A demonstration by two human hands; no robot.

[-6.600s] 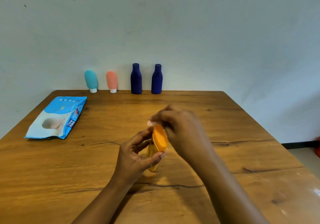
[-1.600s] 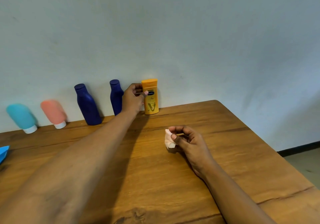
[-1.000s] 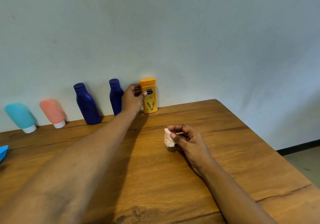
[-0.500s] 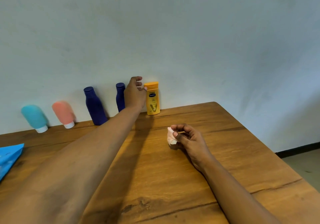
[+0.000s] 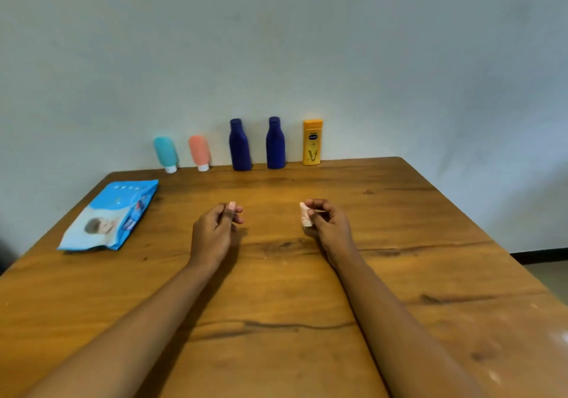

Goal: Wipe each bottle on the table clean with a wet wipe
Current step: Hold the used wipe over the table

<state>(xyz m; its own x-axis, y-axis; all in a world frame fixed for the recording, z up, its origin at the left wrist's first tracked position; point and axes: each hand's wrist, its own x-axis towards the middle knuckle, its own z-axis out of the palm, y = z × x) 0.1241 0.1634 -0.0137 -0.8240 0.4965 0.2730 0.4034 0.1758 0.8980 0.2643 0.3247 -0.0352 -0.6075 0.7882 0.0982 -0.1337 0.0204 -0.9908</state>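
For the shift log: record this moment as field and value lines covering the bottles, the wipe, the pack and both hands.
bottles: five standing in a row by the wall: teal bottle, pink bottle, left blue bottle, right blue bottle, yellow bottle
wet wipe: bunched, pinched by right hand
left hand: loosely curled, holds nothing
wipe pack: flat on table, left side

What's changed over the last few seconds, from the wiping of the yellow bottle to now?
The left hand set the yellow bottle upright at the right end of the back row, let go and drew back to mid-table, empty. The right hand still pinches the wet wipe. The left blue bottle, right blue bottle, teal bottle, pink bottle and wipe pack stayed put.
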